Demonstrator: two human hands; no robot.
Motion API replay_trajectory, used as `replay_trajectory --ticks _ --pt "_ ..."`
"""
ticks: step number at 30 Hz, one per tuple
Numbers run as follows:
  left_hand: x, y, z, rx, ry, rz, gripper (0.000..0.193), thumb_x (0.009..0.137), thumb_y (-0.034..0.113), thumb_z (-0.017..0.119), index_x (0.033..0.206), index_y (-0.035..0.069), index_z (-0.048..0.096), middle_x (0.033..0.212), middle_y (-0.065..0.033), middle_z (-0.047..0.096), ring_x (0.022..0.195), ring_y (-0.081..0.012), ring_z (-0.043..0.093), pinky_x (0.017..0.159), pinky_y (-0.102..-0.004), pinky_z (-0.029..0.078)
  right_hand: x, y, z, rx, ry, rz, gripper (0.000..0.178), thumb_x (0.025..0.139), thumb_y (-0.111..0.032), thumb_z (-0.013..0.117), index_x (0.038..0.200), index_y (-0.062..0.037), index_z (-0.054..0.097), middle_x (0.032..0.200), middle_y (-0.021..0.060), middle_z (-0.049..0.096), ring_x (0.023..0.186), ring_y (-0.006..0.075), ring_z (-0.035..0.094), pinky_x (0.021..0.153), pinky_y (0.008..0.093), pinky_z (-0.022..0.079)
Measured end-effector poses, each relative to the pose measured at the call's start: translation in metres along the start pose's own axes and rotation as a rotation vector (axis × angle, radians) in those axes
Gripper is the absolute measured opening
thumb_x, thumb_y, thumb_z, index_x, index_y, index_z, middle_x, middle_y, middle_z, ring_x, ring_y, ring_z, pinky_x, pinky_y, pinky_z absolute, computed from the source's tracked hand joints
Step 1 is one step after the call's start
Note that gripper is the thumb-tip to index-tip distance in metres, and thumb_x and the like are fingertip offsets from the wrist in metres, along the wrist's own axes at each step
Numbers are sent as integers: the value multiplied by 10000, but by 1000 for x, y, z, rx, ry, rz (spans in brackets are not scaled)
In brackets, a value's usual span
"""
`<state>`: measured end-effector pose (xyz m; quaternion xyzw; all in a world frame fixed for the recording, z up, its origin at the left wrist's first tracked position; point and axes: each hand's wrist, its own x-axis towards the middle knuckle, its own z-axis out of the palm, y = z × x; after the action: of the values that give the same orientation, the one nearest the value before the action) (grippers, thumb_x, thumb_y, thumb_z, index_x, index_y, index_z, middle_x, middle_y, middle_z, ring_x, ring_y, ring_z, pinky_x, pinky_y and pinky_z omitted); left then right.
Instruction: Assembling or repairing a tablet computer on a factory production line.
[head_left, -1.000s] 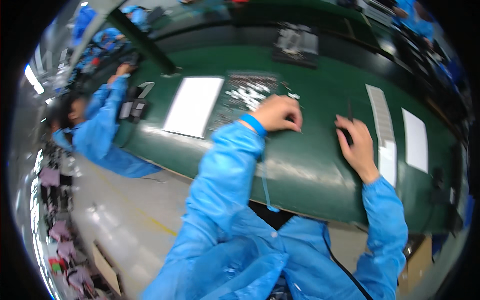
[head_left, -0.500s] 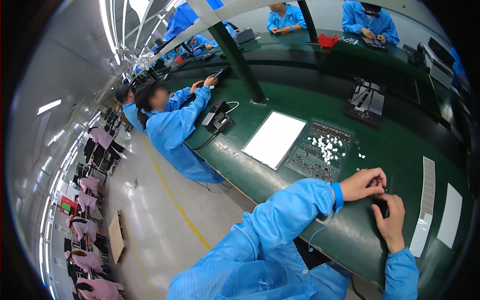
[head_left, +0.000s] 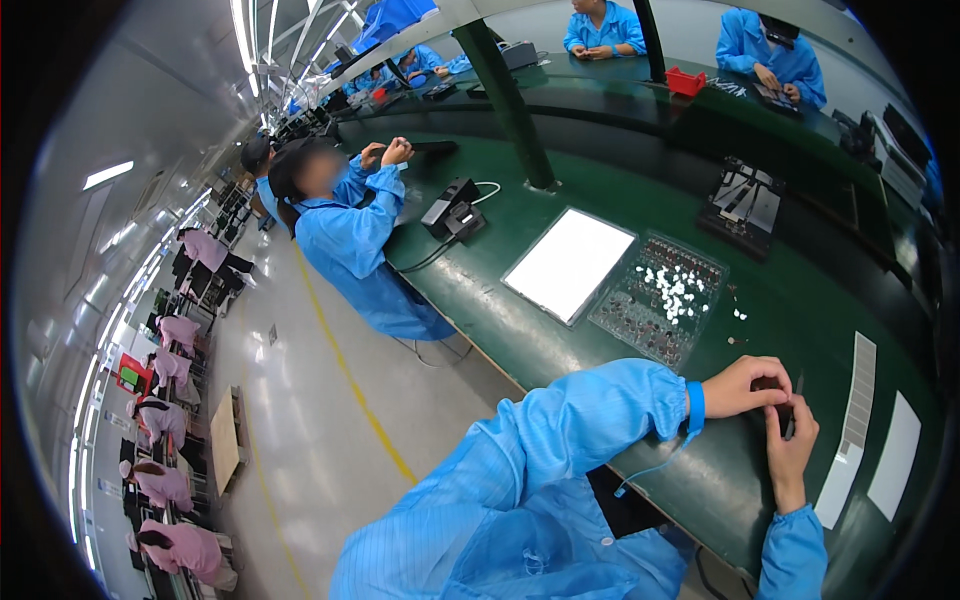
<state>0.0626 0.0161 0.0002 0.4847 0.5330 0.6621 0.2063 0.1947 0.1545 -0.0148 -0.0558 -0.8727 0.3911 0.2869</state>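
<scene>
My left hand (head_left: pixel 742 388), with a blue wrist strap (head_left: pixel 696 405) and its cord, is over the green bench, fingers curled and pinched. Against its fingertips, my right hand (head_left: pixel 792 452) has thumb and fingers bent round in a pinch. Something small and dark shows between the hands, but its kind is hidden by the fingers. A thin dark tip sticks up just beyond them. Left of the hands lies a clear plastic tray (head_left: pixel 612 318) with rows of small dark parts and a heap of white bits (head_left: pixel 672 290). A few tiny parts lie loose beside the tray.
A white sheet (head_left: pixel 570 265) lies left of the tray. Right of my hands are a gridded label strip (head_left: pixel 852 420) and a white sheet. Farther off are a dark flat device (head_left: pixel 745 205), a black box (head_left: pixel 452 205) with cables and a green post (head_left: pixel 512 115). A co-worker (head_left: pixel 345 245) sits at left.
My hands have drawn closer, fingertips now meeting. The whole view has shifted slightly, so the bench things appear farther right. The co-worker at left has raised their hands.
</scene>
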Motion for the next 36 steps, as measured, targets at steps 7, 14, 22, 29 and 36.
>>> replay_trajectory --ticks 7,14,22,29,36 --pt "-1 5 1 -22 22 18 90 946 92 643 961 8 614 821 -63 672 750 -131 662 667 -271 524 3 0 -1 5 -1 -39 133 877 -25 704 993 -6 639 855 102 667 768 195 645 700 314 499" --pt "0 6 -7 99 -4 -43 98 959 93 622 1007 14 589 923 -65 696 743 -119 641 657 -255 500 8 -2 -12 39 83 4 148 918 10 670 1058 -8 623 953 66 666 796 129 629 691 251 490" --pt "3 -16 -5 -237 38 -112 92 986 94 598 1007 11 563 971 -101 703 763 -113 636 664 -243 514 3 11 -13 19 63 -54 198 917 23 670 1109 -3 631 994 93 680 839 163 660 727 265 508" --pt "2 -21 -5 -277 30 -140 87 991 90 594 1010 12 561 974 -106 702 796 -113 640 689 -243 522 1 12 -11 42 94 -57 222 935 -6 667 1154 -10 634 977 83 682 860 137 651 768 255 505" --pt "2 -16 -7 -295 -28 -184 102 983 90 609 1017 3 570 992 -112 709 781 -117 638 696 -249 523 3 9 -15 21 76 -94 206 904 27 693 1104 0 654 997 98 693 835 159 667 722 265 521"
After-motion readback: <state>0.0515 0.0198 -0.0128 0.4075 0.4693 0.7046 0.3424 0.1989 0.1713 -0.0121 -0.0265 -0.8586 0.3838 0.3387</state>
